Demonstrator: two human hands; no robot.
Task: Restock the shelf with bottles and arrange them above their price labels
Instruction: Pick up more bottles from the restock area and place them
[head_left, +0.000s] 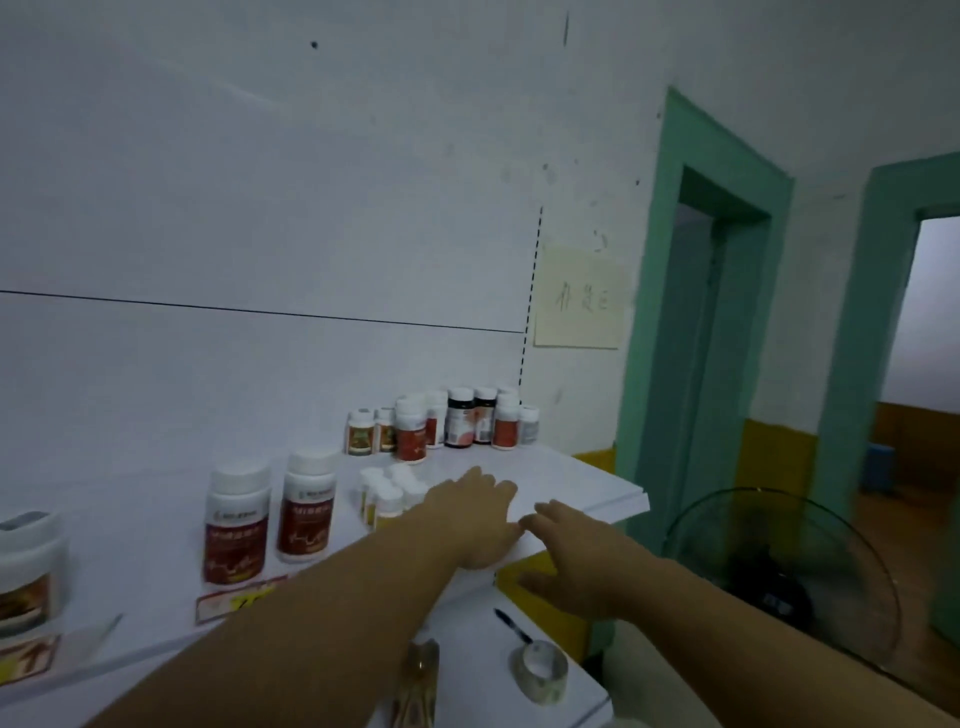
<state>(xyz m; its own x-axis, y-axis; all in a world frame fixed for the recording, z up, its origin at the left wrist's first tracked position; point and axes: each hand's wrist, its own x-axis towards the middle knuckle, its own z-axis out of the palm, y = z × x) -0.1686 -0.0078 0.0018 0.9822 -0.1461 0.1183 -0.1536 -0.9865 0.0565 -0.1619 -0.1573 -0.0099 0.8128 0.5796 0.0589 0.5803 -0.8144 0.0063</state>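
Both hands empty, fingers spread. Left hand (475, 519) flat on shelf (587, 480) near front edge; right hand (576, 561) just off edge, likely reaching toward far-right bottle cluster (447, 421), stock waiting for placement. Two red-label bottles (270, 514) already above price label (234, 603). Small white bottles (389, 493) blurred, just left of left hand.

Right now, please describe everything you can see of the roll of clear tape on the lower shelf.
The roll of clear adhesive tape is a short, wide ring, glossy and see-through, with a pale whitish inner core showing through its hollow centre. It stands tilted, partly on its edge, near the front right corner of the white lower shelf, apart from both hands. A dark pen lies just behind it, its tip at or very near the roll's rim; contact cannot be confirmed. No loose end of tape is visible.
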